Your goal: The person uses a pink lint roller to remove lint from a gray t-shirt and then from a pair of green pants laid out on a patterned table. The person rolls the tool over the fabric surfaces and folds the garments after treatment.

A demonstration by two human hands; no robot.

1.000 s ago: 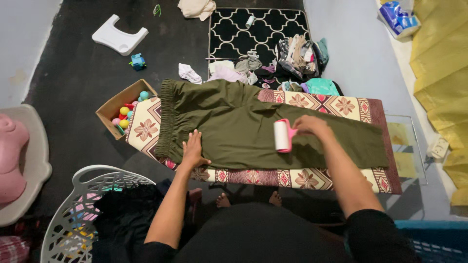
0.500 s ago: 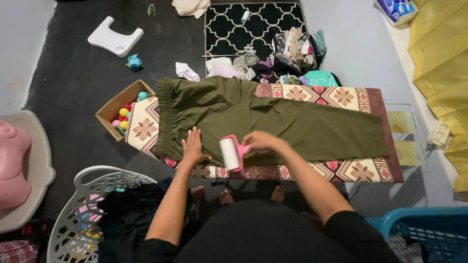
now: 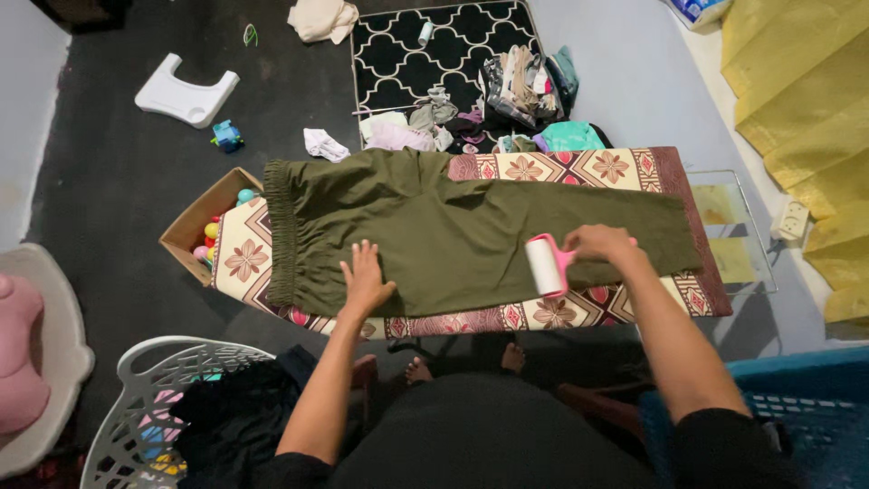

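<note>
**Lint rolling on olive trousers, partway along the leg**

While the left hand (image 3: 365,282) lies flat with fingers spread wide on the near part of the olive-green trousers (image 3: 453,231), just right of the elastic waistband, the right hand (image 3: 599,244) is closed around the pink handle of a lint roller (image 3: 546,264). The white roll rests on the near edge of the trouser leg, right of the middle of the garment and touching the cloth.

The trousers lie lengthwise on an ironing board (image 3: 625,167) with a patterned red-and-cream cover, waistband at the left end, leg hems toward the right. They are spread smooth and flat, so the laying-out looks done. The roller sits well along the leg, but nothing on the fabric shows which parts have been covered; lint or its absence is too fine to make out. As a judgement, the stretch between the roller and the hems, and the far edge of the leg, may remain, and the underside has not been turned up.

Around the board: a cardboard box (image 3: 195,217) of coloured balls at the left end, a heap of mixed clothes (image 3: 516,86) on a black-and-white rug at the far side, a white openwork laundry basket (image 3: 136,407) near left holding dark cloth, and a blue basket (image 3: 797,398) near right.
</note>
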